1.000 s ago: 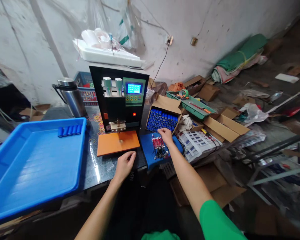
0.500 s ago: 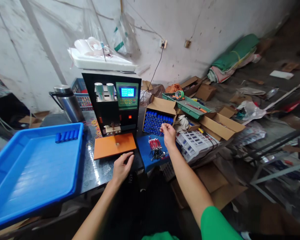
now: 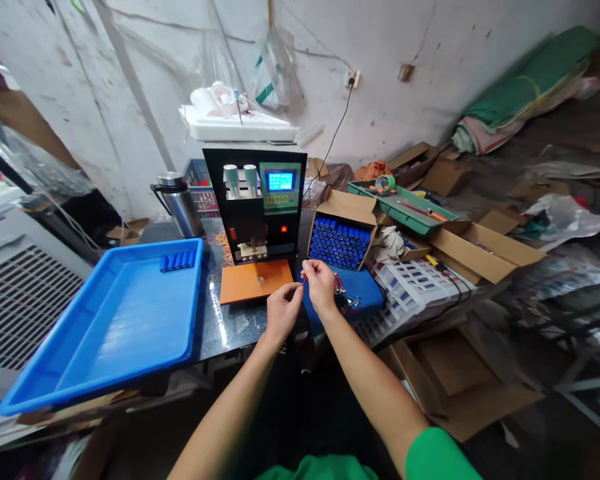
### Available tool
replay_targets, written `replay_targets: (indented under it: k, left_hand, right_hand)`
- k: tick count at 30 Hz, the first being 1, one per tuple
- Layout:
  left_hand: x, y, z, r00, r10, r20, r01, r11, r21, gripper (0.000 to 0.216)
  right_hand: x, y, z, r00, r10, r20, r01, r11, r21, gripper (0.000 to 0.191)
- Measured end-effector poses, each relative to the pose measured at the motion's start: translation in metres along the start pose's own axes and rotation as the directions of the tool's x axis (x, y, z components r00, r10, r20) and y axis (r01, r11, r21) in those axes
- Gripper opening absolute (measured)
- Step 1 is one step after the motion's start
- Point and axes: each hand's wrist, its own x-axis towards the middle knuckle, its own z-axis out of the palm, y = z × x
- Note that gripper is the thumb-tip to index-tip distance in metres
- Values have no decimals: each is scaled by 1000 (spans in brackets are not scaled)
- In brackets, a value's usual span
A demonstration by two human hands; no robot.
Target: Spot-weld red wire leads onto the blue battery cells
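Note:
My right hand is closed in a pinch on a thin red wire lead, mostly hidden by the fingers. Just left of it, my left hand pinches at the lower end of the same lead, fingertips nearly meeting the right ones. Behind my right wrist lies a bunch of red and black wire leads with silvery ends, on a blue pad. To the left stands a black spot welder with a lit screen and an orange plate in front. A cardboard box behind holds blue cylindrical battery cells.
A large blue tray on the left has a short row of blue cells. A steel jug stands behind it. At the right are a white plastic basket, a green tray with tools, and open cardboard boxes.
My right hand has come left from over the wire bunch with a lead. My left hand has met it in front of the orange plate's right corner. The view has swung left.

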Motion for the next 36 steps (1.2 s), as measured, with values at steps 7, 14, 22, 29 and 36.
replay_targets:
  k: [7, 14, 22, 29, 36]
  left_hand:
    - [6, 7, -34, 994, -62, 88, 68, 995, -74, 25]
    - [9, 0, -52, 988, -96, 117, 94, 995, 23, 26]
    - [15, 3, -129, 997, -68, 23, 56, 931, 360, 28]
    - [107, -24, -274, 896, -172, -409, 438, 495, 751, 29]
    - [170, -84, -292, 789, -329, -519, 612, 346, 711, 48]
  right_hand:
    - [-8, 5, -7, 914, 148, 379, -165, 986, 12, 31]
    - [-16, 9, -1, 845, 137, 516, -95, 990, -107, 29]
    - [-7, 28, 16, 893, 140, 428, -84, 986, -148, 29]
    - [-7, 48, 37, 908, 174, 382, -147, 984, -99, 36]
    - [-12, 52, 40, 923, 157, 350, -120, 985, -124, 40]
